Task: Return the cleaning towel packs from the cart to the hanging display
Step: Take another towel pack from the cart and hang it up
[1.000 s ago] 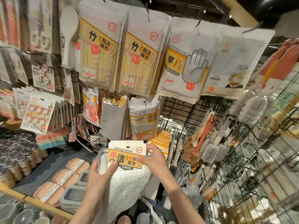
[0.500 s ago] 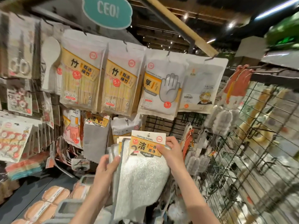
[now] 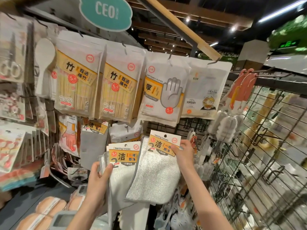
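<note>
Two cleaning towel packs are up in front of the hanging display [image 3: 192,127]. My right hand [image 3: 182,153] pinches the yellow-and-white header card of one white towel pack [image 3: 154,173], which is raised and tilted toward the bare wire grid. My left hand [image 3: 98,185] grips the other towel pack [image 3: 123,165] by its left edge, lower and to the left, and more packs seem stacked behind it. The cart is out of view.
Bags of bamboo chopsticks [image 3: 78,87] and disposable gloves [image 3: 162,93] hang in the row above. Bottle brushes [image 3: 227,125] hang on the wire grid panel [image 3: 265,155] at right. Sponges [image 3: 49,208] lie on the shelf below left, and a teal sign [image 3: 106,12] sits overhead.
My right hand has lifted one towel pack up and to the right, apart from the stack in my left hand. The view has tilted upward.
</note>
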`<state>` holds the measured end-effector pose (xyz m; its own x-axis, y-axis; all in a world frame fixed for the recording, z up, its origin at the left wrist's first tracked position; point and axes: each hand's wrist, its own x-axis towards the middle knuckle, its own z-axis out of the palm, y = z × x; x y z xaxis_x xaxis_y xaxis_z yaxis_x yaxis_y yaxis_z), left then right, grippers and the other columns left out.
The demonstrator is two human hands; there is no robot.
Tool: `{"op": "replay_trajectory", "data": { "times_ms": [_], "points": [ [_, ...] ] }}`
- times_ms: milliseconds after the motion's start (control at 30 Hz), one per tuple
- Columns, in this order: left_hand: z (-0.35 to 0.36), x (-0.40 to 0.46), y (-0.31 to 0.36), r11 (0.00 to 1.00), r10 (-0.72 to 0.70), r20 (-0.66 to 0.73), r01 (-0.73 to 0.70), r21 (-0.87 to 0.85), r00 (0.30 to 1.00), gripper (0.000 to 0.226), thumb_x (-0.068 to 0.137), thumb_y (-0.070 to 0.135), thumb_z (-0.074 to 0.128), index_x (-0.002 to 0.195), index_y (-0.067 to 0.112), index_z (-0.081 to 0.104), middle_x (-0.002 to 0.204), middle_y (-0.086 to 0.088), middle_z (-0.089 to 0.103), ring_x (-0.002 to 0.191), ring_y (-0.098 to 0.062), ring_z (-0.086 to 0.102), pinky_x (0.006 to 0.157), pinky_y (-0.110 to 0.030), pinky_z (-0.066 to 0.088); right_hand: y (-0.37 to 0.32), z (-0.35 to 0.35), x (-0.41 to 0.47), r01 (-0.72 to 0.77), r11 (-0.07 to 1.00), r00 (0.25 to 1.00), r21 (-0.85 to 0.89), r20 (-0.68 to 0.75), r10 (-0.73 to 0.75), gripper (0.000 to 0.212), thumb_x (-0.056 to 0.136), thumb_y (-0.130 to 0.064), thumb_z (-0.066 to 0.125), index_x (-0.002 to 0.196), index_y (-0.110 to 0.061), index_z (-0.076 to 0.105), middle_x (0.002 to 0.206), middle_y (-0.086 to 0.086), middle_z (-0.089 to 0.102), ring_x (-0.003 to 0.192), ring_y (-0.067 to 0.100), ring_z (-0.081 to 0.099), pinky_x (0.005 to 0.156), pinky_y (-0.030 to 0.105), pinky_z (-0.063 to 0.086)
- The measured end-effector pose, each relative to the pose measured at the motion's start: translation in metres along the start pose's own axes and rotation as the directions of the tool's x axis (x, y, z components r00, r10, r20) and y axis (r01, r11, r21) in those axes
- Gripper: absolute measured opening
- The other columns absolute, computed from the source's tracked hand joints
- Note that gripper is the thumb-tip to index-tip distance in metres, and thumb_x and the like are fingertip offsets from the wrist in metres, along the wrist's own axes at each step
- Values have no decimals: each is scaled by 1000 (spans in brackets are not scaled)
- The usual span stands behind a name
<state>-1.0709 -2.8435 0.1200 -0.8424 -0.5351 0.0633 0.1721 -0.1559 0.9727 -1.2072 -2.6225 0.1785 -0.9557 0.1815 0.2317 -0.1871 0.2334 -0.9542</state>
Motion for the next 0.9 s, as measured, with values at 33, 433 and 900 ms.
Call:
{"op": "replay_trajectory", "data": {
  "times_ms": [33,433,900],
  "points": [
    [-1,1,0,1000,-4,-4,3,-5,1000,11,95,16,55,104,10,53,103,-15,68,95,-29,62,89,-44,46,1,1,2,0,1000,1000,-1,4,0,23,84,-7,67,101,-13,52,98,-4,61,93,14,61,82,33,53],
    [-3,3,3,998,21,-42,-24,-65,999,19,95,12,54,110,2,48,101,-13,65,88,-22,59,78,-34,43,1,17,33,68,964,994,-256,-63,-87,19,87,-9,62,83,-25,53,92,-15,60,86,16,62,73,42,53],
    [-18,3,24,998,45,-72,-49,-49,996,12,95,18,55,106,16,51,107,-11,66,96,-24,63,87,-41,49,-9,17,41,4,999,983,-41,183,4,37,89,-7,58,126,-12,56,139,9,46,129,23,43,107,34,36]
  ]
}}
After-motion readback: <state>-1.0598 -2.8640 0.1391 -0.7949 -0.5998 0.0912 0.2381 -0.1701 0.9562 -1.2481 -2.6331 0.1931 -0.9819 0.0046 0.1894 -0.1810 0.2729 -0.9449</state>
